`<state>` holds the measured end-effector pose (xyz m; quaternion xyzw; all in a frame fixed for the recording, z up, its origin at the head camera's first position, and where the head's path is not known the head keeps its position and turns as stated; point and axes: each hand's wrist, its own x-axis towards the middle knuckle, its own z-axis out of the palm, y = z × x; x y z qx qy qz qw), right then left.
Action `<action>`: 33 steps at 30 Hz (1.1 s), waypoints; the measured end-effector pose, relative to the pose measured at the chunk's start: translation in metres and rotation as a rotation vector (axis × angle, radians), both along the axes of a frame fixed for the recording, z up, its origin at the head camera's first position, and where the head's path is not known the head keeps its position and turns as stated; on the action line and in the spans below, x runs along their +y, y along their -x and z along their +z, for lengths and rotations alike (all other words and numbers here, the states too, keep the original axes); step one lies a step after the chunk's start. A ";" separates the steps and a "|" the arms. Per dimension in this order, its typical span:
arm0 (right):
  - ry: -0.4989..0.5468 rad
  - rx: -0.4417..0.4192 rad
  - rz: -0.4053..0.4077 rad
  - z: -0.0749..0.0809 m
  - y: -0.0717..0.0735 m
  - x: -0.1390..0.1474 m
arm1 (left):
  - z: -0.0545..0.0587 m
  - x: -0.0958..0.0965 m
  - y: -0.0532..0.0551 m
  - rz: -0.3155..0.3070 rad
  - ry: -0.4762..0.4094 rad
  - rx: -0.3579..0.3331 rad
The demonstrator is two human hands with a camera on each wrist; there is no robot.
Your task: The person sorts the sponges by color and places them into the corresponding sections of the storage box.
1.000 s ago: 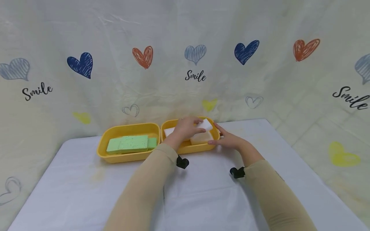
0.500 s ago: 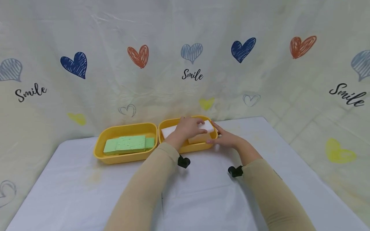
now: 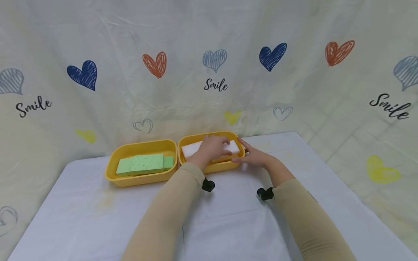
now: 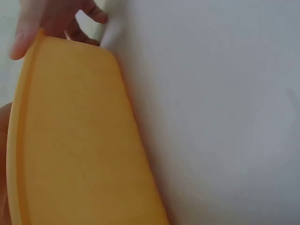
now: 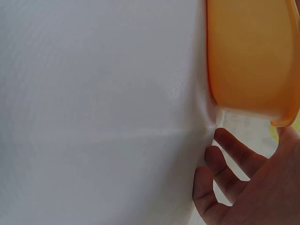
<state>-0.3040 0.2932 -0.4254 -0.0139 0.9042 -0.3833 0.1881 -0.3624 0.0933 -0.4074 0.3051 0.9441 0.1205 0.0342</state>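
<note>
My left hand (image 3: 212, 148) reaches into the right yellow bin (image 3: 222, 166), its thumb and forefinger pinching the left end of a white sponge-like block (image 3: 233, 146). That block lies low inside the bin, over a darker block mostly hidden by it. Another white block (image 3: 190, 149) shows left of the hand. My right hand (image 3: 258, 158) spans the bin's right end, thumb at the near rim and forefinger at the far corner. In the right wrist view, its other fingers (image 5: 229, 161) rest loosely spread beside the bin's end, tips at the tabletop.
A second yellow bin (image 3: 140, 180) stands end to end with the first on the left, holding several green sponges (image 3: 147, 164). Both bins sit at the back of a white-covered table (image 3: 228, 221), before a heart-printed backdrop (image 3: 183, 94).
The white block in my left hand has come down from a raised tilt to lie flatter in the bin, over the darker block. My right hand stays at the bin's end.
</note>
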 end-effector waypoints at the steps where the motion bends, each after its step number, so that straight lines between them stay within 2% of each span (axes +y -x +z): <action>1: 0.003 0.000 -0.003 0.000 0.000 0.000 | -0.001 0.000 0.000 -0.003 0.017 0.012; 8: 0.019 0.004 0.024 -0.001 0.004 -0.006 | -0.001 -0.004 -0.003 -0.014 0.071 0.054; 21: -0.024 -0.012 0.027 -0.001 0.011 0.000 | 0.008 -0.022 -0.002 0.036 -0.019 0.057; 29: -0.038 0.001 0.024 -0.008 0.008 0.015 | 0.006 -0.035 -0.015 0.007 0.012 0.048; 33: -0.067 0.062 0.005 -0.013 0.002 0.019 | 0.003 -0.049 -0.022 -0.007 0.036 0.071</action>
